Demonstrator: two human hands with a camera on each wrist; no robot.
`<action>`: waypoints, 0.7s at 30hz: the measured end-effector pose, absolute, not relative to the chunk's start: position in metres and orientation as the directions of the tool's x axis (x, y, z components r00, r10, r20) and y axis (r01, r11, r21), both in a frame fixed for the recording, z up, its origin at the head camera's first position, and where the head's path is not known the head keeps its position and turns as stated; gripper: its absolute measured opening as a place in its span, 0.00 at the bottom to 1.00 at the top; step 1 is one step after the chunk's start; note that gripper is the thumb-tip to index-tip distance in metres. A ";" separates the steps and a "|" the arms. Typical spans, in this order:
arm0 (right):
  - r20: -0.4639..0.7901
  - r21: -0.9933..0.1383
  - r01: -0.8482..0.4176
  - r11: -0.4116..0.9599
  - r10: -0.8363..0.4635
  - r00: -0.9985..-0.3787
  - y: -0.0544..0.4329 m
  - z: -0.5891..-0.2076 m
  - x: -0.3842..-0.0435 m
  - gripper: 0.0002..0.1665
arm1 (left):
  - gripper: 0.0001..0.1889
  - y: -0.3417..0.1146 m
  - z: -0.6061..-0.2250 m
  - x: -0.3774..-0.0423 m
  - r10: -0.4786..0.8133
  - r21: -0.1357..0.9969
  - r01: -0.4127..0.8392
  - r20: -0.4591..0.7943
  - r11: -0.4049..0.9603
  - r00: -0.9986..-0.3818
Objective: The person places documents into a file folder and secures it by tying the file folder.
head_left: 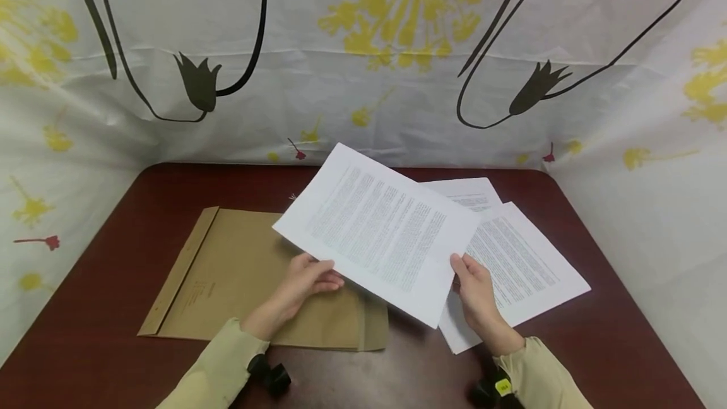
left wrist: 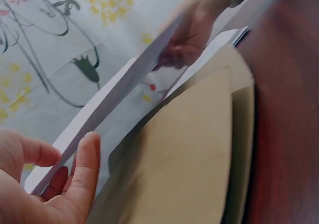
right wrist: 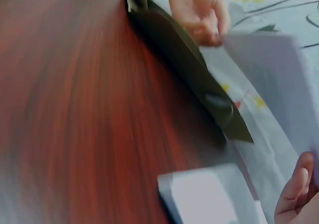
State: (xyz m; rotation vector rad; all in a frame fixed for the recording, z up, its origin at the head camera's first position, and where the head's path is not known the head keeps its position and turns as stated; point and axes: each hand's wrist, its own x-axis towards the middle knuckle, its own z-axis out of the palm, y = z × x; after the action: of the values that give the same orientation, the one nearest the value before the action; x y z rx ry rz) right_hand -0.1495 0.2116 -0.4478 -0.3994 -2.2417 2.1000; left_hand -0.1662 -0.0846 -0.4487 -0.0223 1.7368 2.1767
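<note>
Both hands hold up a printed sheet or thin stack of paper (head_left: 380, 232), tilted above the table. My left hand (head_left: 309, 279) pinches its near left edge between thumb and fingers; the left wrist view shows the edge (left wrist: 107, 97) between them. At the near right corner, my right hand (head_left: 476, 289) grips the paper with the thumb on top. Below and left lies a brown paper envelope (head_left: 244, 270), flat, beneath the left hand. More printed papers (head_left: 528, 264) lie fanned under and beside the right hand, partly covered by the held paper.
The dark red-brown table (head_left: 602, 339) has rounded far corners. A white cloth (head_left: 363, 106) with yellow and grey flower prints hangs at the back and both sides. Black wrist devices (head_left: 272, 377) sit at the cuffs of the pale sleeves (head_left: 218, 365).
</note>
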 end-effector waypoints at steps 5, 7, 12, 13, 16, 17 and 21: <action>-0.105 -0.984 0.136 0.116 0.239 -0.965 0.228 -0.446 -0.153 0.23 | 0.13 -0.103 -0.451 -0.171 0.139 0.939 -0.264 -0.238 -0.220 -0.961; -0.099 -0.982 0.134 0.131 0.246 -0.964 0.234 -0.444 -0.155 0.24 | 0.13 -0.109 -0.450 -0.171 0.114 0.937 -0.267 -0.247 -0.223 -0.962; -0.089 -0.973 0.135 0.186 0.235 -0.968 0.248 -0.437 -0.160 0.28 | 0.14 -0.119 -0.447 -0.168 0.155 0.945 -0.285 -0.261 -0.159 -0.953; -0.088 -0.971 0.135 0.195 0.234 -0.968 0.251 -0.436 -0.161 0.29 | 0.14 -0.120 -0.447 -0.166 0.184 0.949 -0.284 -0.257 -0.135 -0.949; -0.091 -0.965 0.144 0.218 0.235 -0.968 0.258 -0.433 -0.165 0.32 | 0.14 -0.122 -0.446 -0.162 0.285 0.959 -0.271 -0.237 -0.085 -0.929; -0.092 -0.962 0.148 0.231 0.235 -0.968 0.260 -0.433 -0.166 0.32 | 0.14 -0.122 -0.446 -0.161 0.317 0.961 -0.268 -0.233 -0.072 -0.919; -0.115 -0.949 0.173 0.264 0.222 -0.968 0.271 -0.433 -0.168 0.34 | 0.14 -0.119 -0.446 -0.158 0.430 0.965 -0.259 -0.219 -0.036 -0.876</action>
State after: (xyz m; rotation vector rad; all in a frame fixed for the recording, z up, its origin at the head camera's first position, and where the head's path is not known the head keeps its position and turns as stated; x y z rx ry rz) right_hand -0.1678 0.2708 -0.4325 -0.3856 -2.4641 1.8419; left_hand -0.1579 -0.1191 -0.4460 0.1793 1.7823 1.9614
